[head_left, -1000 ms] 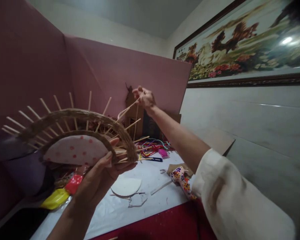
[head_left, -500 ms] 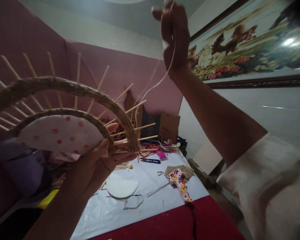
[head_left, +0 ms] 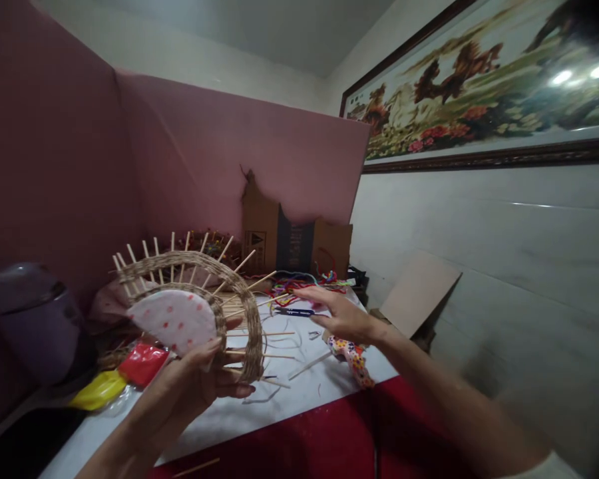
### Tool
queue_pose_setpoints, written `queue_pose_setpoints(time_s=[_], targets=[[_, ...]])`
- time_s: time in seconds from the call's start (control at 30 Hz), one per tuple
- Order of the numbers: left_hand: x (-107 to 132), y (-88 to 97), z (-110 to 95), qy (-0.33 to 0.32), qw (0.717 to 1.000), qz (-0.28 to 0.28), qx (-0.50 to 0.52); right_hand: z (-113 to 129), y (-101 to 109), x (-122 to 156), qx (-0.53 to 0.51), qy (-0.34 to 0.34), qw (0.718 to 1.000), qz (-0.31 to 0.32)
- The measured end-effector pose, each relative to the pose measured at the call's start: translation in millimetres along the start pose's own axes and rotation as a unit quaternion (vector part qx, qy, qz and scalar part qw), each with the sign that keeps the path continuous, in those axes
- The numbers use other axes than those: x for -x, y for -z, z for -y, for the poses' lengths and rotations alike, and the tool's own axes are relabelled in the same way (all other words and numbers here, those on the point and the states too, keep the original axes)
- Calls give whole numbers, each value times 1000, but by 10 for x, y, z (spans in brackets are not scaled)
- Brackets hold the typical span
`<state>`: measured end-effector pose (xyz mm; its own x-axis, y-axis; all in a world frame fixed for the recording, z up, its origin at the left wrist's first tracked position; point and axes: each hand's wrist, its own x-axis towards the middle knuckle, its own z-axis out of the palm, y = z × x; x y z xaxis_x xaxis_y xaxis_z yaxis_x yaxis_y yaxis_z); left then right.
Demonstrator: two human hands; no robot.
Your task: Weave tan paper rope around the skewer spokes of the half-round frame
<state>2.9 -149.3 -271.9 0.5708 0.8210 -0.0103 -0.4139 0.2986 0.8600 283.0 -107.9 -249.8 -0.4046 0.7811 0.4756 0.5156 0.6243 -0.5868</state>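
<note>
My left hand point(head_left: 199, 382) grips a half-round woven piece point(head_left: 199, 299): a white disc with red dots, ringed by jute rope wound through radiating wooden sticks. It is held above the near left part of the white table point(head_left: 279, 399). My right hand point(head_left: 342, 318) hovers open, palm down, to the right of the woven piece, over the table. Just below it lies a flower-patterned glue gun point(head_left: 352, 359). Small blue snips point(head_left: 292, 311) lie just left of its fingertips. Loose twine point(head_left: 279, 342) trails from the woven piece to the table.
A pile of coloured cords point(head_left: 304, 285) and cardboard boxes point(head_left: 289, 243) stand at the back against a pink partition. Red and yellow packets point(head_left: 122, 376) and a purple pot point(head_left: 27, 316) sit at left. A cardboard sheet point(head_left: 419, 289) leans on the right wall. Red cloth point(head_left: 329, 439) covers the near edge.
My right hand, which held twine pulled high, has come down to hover open over the table. My left hand has lowered the woven piece.
</note>
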Motion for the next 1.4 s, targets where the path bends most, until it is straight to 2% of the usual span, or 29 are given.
queue_pose_setpoints(time_s=[0.07, 0.13, 0.27, 0.33, 0.4, 0.47, 0.7, 1.0, 1.13, 1.3, 1.4], targets=[[-15, -8, 34, 7, 1000, 13, 9, 106, -175, 10, -152, 25, 987, 52], [-47, -12, 45, 14, 999, 27, 16, 173, -334, -27, -267, 40, 959, 83], [-139, 44, 34, 17, 999, 32, 31, 95, -501, -121, -377, -21, 913, 154], [-182, 101, 32, 14, 999, 22, 39, 8, -513, -155, -416, -57, 896, 145], [-213, 152, 45, 14, 999, 15, 43, -53, -522, -173, -427, -81, 893, 116], [-228, 183, 74, 20, 999, 4, 45, -70, -557, -168, -414, -98, 901, 82], [-191, 209, 235, 66, 995, -37, 59, -58, -817, -30, -277, -77, 956, -51], [-208, 198, 343, 108, 990, -34, 87, -131, -872, 65, -209, -68, 971, -91], [-221, 207, 363, 103, 993, -31, 56, -189, -861, 58, -257, -118, 955, -87], [-223, 210, 361, 98, 995, -19, 25, -277, -792, 20, -415, -219, 881, -64], [-226, 213, 357, 104, 994, -37, 22, -298, -738, 20, -443, -218, 865, -86]])
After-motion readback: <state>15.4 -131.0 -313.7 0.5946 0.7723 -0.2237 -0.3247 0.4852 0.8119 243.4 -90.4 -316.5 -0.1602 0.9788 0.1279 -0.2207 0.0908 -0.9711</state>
